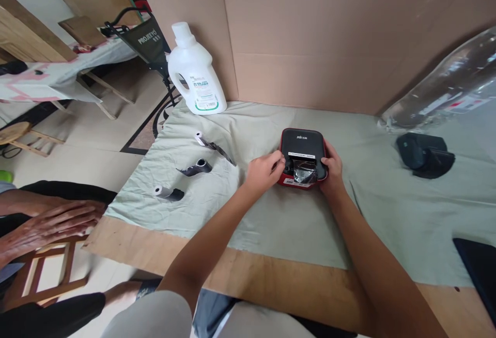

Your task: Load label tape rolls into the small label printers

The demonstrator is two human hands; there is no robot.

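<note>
Nearest the camera: grey sleeve (153, 315), short of the near edge of the table (251, 276). Behind the far edge: upright cardboard panel (310, 33). Over the tabletop, up to the bare wooden near edge: pale green cloth (294, 234), creased toward the left edge. At the far left corner: white bottle (198, 72), upright.

Midway along the table, closer to the far edge than the near: red-and-black device (303, 141), flat on the cloth, with glossy film (305, 173) at the opening on its near side. Toward the left edge, in a loose line: far roll (199, 137), middle roll (202, 164) and near roll (163, 191), all with dark tails.

Caution: possible skidding or turning of the device. Likely cause: one-sided push from the left combined with slack in the right-side hold. Possible creasing or tearing of the film. Likely cause: oblique pull or snagging under the fingertips.

Position relative to grip: device between both hands. Right hand (333, 167) closed around the right wall, thumb over the top rim. Left hand (267, 170) beside the left near corner, fingers curled nearly together; pinch on any part not determinable from this angle.
</note>
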